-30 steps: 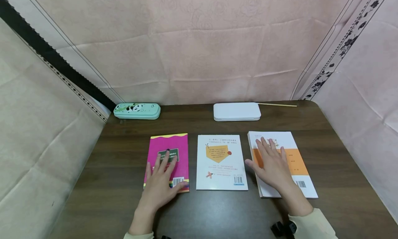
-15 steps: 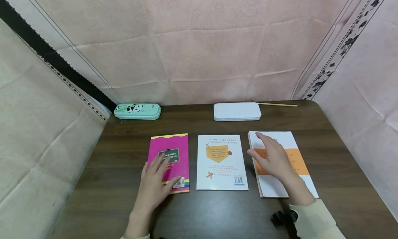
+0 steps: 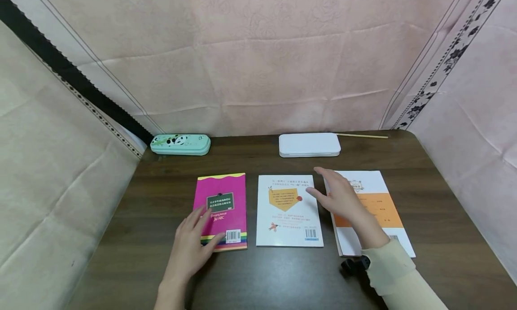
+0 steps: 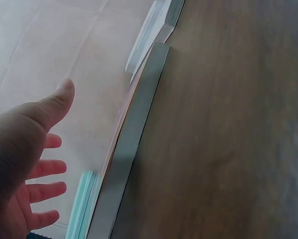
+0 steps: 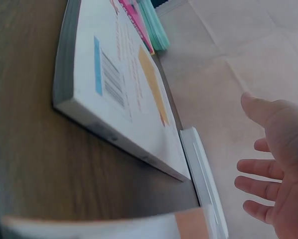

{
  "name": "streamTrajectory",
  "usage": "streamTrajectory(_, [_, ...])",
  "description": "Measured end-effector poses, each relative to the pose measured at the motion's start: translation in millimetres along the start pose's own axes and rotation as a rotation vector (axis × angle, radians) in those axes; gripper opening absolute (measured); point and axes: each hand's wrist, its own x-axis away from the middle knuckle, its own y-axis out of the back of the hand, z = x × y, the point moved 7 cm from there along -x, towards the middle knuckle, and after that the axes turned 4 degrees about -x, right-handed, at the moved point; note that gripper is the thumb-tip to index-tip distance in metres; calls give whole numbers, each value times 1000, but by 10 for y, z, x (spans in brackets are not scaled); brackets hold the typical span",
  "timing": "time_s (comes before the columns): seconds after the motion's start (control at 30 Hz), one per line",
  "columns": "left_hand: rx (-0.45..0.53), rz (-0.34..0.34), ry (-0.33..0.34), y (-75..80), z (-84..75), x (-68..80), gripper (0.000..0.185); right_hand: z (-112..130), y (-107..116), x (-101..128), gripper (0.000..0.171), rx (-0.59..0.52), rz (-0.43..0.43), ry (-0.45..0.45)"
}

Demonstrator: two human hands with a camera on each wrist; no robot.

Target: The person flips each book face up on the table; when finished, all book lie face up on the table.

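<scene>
The right grip (image 3: 338, 194) hangs released, fingers spread, with the middle white book (image 3: 289, 210) just leftward, its long axis running away; the left grip (image 3: 194, 238), released too, rests on the pink book (image 3: 222, 210).

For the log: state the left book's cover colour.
Pink, yellow strip on top; head view.

Dark wood-grain tabletop (image 3: 282, 278), rounded at far right corner. Enclosed on three sides by pale pink sheeting (image 3: 258, 54) with faint rose pattern, creased in places. Black scalloped band (image 3: 72, 76) running diagonally down left panel; black floral border strip (image 3: 448, 58) at right corner. Even, soft lighting; no windows visible.
</scene>
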Motion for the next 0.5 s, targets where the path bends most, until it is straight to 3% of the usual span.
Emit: streamTrajectory(0.5, [15, 21, 53, 25, 234, 110, 81, 89, -395, -265, 68, -66, 113, 28])
